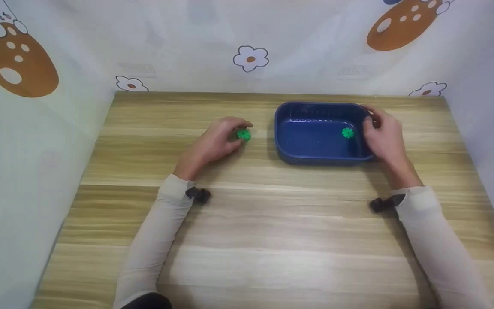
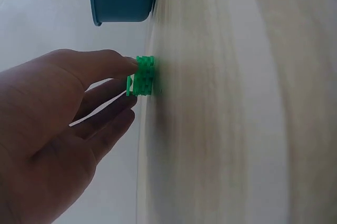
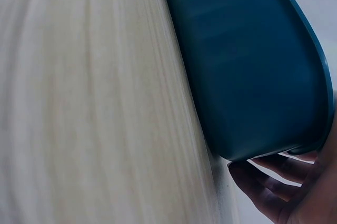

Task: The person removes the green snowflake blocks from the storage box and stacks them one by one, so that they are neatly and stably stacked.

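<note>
My left hand (image 1: 219,139) pinches at a short stack of green notched plastic discs (image 2: 144,75) on the table, with the thumb on one side and fingers on the other. The disc nearest the palm sits slightly apart from the others in the left wrist view. My right hand (image 1: 386,135) holds the right end of a blue rectangular plastic box (image 1: 315,160), its thumb over the rim and its fingers along the outer wall. Inside the box, toward its right end, another green notched disc (image 1: 347,132) shows.
The box stands on a wood-grain table (image 1: 272,231), to the right of the left hand. A pale cloth wall (image 1: 195,47) with printed flowers and brown shapes rises behind the table, with pale walls at both sides.
</note>
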Motion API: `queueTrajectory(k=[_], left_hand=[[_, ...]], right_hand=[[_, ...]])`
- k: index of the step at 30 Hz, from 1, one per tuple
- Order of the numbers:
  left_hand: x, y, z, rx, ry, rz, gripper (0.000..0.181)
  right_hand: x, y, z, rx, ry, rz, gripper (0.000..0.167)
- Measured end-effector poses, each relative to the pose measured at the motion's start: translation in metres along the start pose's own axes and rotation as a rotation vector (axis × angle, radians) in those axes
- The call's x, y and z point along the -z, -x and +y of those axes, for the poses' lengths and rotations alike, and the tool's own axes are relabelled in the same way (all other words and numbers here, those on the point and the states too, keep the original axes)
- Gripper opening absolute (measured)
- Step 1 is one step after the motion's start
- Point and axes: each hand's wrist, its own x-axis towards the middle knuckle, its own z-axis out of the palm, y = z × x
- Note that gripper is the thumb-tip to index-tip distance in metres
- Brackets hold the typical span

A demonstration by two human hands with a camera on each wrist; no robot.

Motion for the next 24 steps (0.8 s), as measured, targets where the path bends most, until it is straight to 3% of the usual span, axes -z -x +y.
queueTrajectory(k=[8,24], left_hand=[[-0.0007,-0.0002,-0.0006,-0.006,0.004,-0.012,0.043],[-0.0013,0.0009,-0.0015,-0.016,0.033,0.021,0.040]], right_hand=[[0.0006,0.0001,-0.0009,-0.011,-0.002,-0.010,0.043],[-0.0001,-0.0001,-0.0007,0.016,-0.014,0.016,0.042]])
